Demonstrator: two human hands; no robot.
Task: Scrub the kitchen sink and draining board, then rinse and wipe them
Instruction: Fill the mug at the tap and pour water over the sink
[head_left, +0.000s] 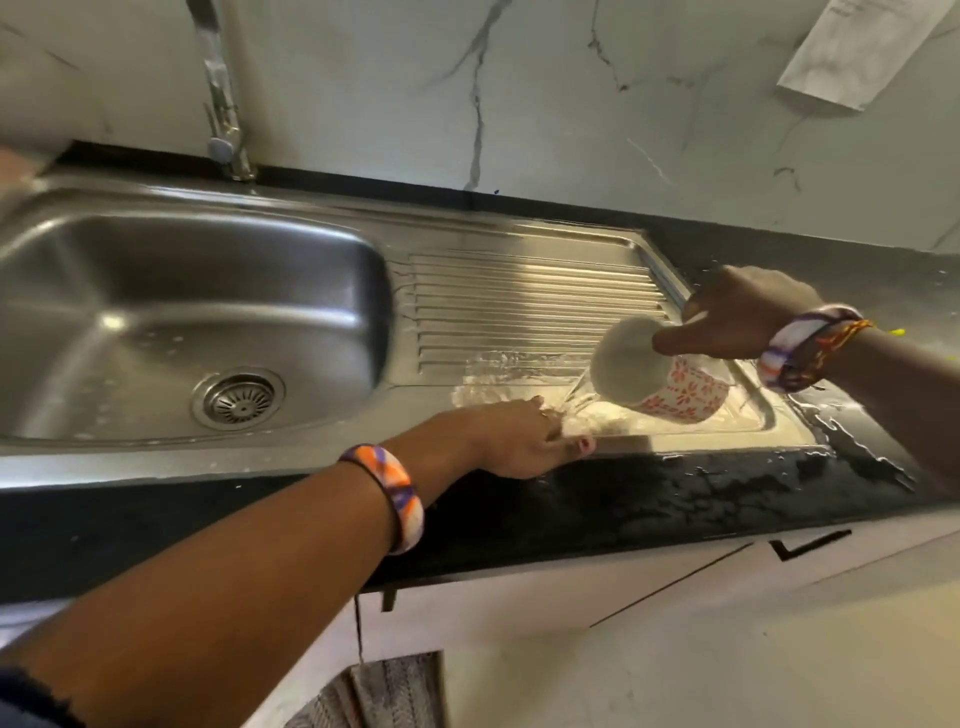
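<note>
The steel sink bowl (156, 312) lies at the left, with its drain strainer (239, 399) near the front. The ribbed draining board (530, 306) stretches to the right of it. My right hand (737, 312) grips a white cup with red flowers (660, 379), tipped on its side, and water pours from it onto the board's front right corner. My left hand (519, 441) rests on the wet front edge of the board, right under the stream, fingers curled down on the steel. Whether it holds anything is hidden.
A chrome tap (223, 114) stands behind the bowl against the marbled wall. Black wet countertop (649, 499) runs along the front and right of the sink. White cabinet doors (675, 623) sit below. A paper sheet (862, 47) hangs at top right.
</note>
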